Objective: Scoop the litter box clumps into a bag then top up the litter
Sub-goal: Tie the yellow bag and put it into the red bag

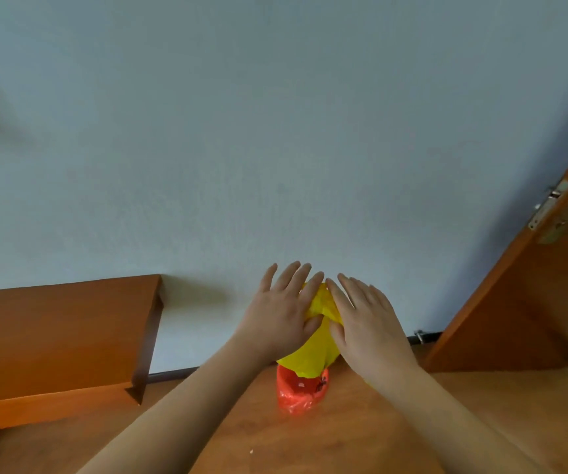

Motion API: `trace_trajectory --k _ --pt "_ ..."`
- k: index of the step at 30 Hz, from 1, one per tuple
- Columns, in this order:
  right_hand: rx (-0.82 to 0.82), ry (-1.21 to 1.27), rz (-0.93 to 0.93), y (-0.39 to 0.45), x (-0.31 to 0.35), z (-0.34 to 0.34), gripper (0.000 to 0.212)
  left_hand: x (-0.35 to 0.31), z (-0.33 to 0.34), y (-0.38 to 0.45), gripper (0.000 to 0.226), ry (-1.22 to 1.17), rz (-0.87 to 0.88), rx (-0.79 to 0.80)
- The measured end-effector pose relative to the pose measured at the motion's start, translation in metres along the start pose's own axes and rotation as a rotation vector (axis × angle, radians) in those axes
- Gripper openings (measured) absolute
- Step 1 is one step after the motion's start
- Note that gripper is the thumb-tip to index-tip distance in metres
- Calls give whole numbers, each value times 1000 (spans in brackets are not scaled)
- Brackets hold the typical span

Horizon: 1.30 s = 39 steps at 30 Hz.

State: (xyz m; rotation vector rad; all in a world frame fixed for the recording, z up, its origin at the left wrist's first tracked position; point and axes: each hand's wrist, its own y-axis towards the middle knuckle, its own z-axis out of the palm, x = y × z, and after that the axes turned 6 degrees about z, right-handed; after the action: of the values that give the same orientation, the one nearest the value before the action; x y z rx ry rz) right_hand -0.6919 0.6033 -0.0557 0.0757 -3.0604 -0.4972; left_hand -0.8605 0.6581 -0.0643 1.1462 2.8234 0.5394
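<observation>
Fingers (294, 278) of the left hand (280, 311) are lying straight and spread along the left side of a yellow bag (313, 350), while the left thumb is pressing into a fold near its top. Fingers of the right hand (366, 316) are likewise extended and resting flat on the right side, with the right thumb touching the plastic just below the fold. Neither hand is closing around the bag; both are cupping and pressing it from opposite sides.

The yellow bag is standing upright, with its bunched top between the two index fingers. An orange bag (301, 393) is showing directly beneath it, resting on the wooden floor (361, 432) close to the pale wall (275, 131). Whether the yellow bag is sitting inside the orange one or merely on top cannot be determined. A wooden desk (60, 333) is standing to the left, and a wooden door (532, 302) with a metal latch (556, 206) is open on the right.

No litter box, scoop or litter is in view.

Judged procedure: the operator appears to be opening or shaping the bag. Work the thumbs into the fold and part the layers gradually. Keep pressure even on both sides, since thin plastic is likely to crumple or tip.
</observation>
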Motion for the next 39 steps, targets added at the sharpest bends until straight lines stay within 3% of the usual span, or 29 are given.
trace_trajectory --k 11,23,31,39 --pt "-82 60 38 104 -36 10 56 50 5 101 62 28 27 -46" --pt "-79 166 -166 198 -96 49 49 61 44 169 60 51 -220 29" --pt "-48 266 -266 234 -122 109 58 62 99 197 62 12 -378 60" --pt "36 255 -262 245 -129 225 55 83 217 198 61 -16 -366 98"
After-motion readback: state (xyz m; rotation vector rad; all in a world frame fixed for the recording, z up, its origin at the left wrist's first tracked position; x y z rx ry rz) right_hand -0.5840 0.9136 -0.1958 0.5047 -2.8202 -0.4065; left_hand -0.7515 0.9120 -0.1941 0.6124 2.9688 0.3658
